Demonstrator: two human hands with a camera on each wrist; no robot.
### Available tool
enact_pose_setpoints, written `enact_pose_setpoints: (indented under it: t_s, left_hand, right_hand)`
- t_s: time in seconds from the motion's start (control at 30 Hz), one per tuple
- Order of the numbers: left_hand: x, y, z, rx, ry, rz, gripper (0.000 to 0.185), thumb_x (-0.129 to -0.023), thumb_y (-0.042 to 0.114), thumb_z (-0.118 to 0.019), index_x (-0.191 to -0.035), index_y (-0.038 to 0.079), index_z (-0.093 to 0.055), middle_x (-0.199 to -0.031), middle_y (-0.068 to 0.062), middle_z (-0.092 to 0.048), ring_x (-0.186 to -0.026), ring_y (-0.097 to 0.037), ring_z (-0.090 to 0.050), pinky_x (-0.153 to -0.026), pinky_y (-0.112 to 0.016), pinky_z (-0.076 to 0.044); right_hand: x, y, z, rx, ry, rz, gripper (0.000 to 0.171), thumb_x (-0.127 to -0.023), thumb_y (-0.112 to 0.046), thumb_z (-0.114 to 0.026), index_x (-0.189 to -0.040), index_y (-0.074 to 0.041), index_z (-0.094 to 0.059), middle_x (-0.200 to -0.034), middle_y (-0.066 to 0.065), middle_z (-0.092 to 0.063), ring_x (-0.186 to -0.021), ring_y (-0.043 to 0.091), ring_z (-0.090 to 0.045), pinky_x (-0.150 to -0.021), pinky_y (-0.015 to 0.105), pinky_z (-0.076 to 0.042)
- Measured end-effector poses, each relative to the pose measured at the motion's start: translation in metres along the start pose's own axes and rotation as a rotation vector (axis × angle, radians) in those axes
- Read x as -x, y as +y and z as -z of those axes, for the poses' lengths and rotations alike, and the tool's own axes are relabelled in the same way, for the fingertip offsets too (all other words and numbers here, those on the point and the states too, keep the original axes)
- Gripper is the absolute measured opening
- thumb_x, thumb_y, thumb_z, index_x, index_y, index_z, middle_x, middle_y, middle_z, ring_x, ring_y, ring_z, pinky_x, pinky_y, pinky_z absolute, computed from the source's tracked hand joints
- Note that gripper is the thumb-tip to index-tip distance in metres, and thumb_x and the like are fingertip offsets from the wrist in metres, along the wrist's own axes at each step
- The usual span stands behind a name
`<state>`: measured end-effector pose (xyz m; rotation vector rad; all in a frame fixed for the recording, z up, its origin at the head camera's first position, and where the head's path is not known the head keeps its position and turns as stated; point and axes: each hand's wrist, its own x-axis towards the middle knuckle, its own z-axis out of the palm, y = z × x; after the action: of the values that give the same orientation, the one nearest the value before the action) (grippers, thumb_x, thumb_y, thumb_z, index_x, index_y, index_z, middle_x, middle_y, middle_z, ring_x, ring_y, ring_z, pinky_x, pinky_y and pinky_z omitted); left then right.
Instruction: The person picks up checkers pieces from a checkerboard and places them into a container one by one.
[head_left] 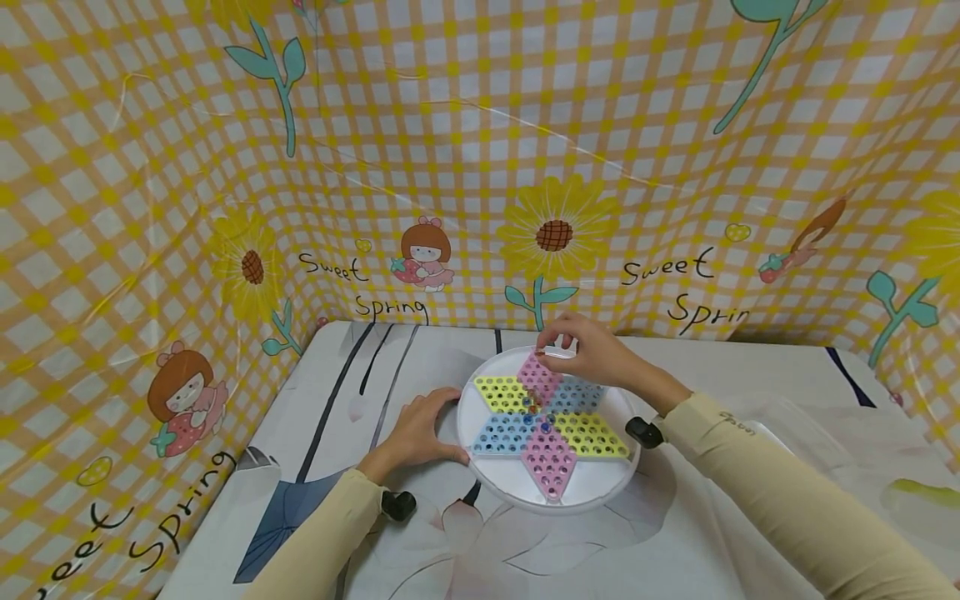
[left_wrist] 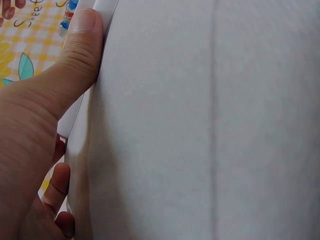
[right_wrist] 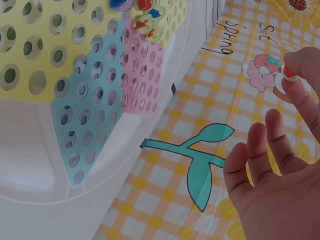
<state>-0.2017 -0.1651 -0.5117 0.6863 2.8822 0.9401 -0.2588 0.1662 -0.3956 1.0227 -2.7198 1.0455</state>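
A round white Chinese checkers board (head_left: 600,488) with a pink, yellow and blue star of holes lies on the table. Several glass marbles (head_left: 545,427) sit near the star's centre; blue, red and clear ones cluster in the right wrist view. My left hand (head_left: 420,429) holds the board's left side, its thumb (left_wrist: 82,45) along the rim and fingers spread along the edge. Over the far pink point of the star, my right hand (head_left: 592,354) pinches a red-and-white marble (right_wrist: 289,73) between thumb and index finger. Its other fingers are loosely bent.
A clear plastic tray or lid (head_left: 795,433) lies on the table at the right. Behind the table hangs a yellow checked cloth (head_left: 480,167) with sunflowers, which also covers the left side. A floral cover (head_left: 420,542) is spread over the table.
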Motion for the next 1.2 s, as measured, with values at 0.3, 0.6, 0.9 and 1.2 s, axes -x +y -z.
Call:
enact_pose_setpoints:
  t_s: [0.3, 0.6, 0.9, 1.2]
  left_hand:
    - [-0.002, -0.002, -0.001, -0.005, -0.007, 0.008, 0.103, -0.064, 0.049, -0.097, -0.149, 0.015, -0.049, -0.154, -0.001, -0.049, -0.118, -0.024, -0.050, -0.093, -0.045, -0.035]
    - [-0.001, 0.000, -0.001, 0.005, -0.005, -0.002, 0.103, -0.064, 0.047, -0.097, -0.149, 0.013, -0.049, -0.153, -0.002, -0.050, -0.117, -0.024, -0.050, -0.094, -0.045, -0.035]
    - [0.001, 0.003, -0.001, 0.005, 0.003, 0.004, 0.103, -0.064, 0.045, -0.098, -0.149, 0.012, -0.049, -0.154, -0.004, -0.050, -0.119, -0.026, -0.050, -0.096, -0.048, -0.035]
    - [0.001, 0.004, -0.001, 0.005, -0.002, 0.007, 0.104, -0.064, 0.045, -0.097, -0.149, 0.012, -0.049, -0.154, -0.004, -0.049, -0.119, -0.026, -0.050, -0.095, -0.047, -0.035]
  right_hand:
    - [0.001, -0.002, 0.001, -0.019, 0.029, 0.004, 0.017, -0.088, -0.014, -0.082, -0.101, -0.020, -0.075, -0.100, -0.002, -0.061, -0.090, 0.029, -0.058, -0.070, 0.035, -0.048]
    - [0.009, -0.001, 0.000, -0.068, 0.078, 0.034, 0.017, -0.088, -0.013, -0.082, -0.101, -0.020, -0.075, -0.101, -0.002, -0.065, -0.085, 0.026, -0.058, -0.067, 0.036, -0.050]
    - [0.030, 0.000, 0.009, -0.087, 0.076, -0.028, 0.013, -0.091, -0.017, -0.080, -0.102, -0.020, -0.074, -0.101, 0.004, -0.064, -0.082, 0.022, -0.051, -0.066, 0.034, -0.044]
    - [0.066, 0.007, 0.027, -0.050, 0.100, -0.111, 0.012, -0.092, -0.022, -0.079, -0.103, -0.023, -0.073, -0.101, 0.000, -0.061, -0.084, 0.025, -0.052, -0.067, 0.034, -0.044]
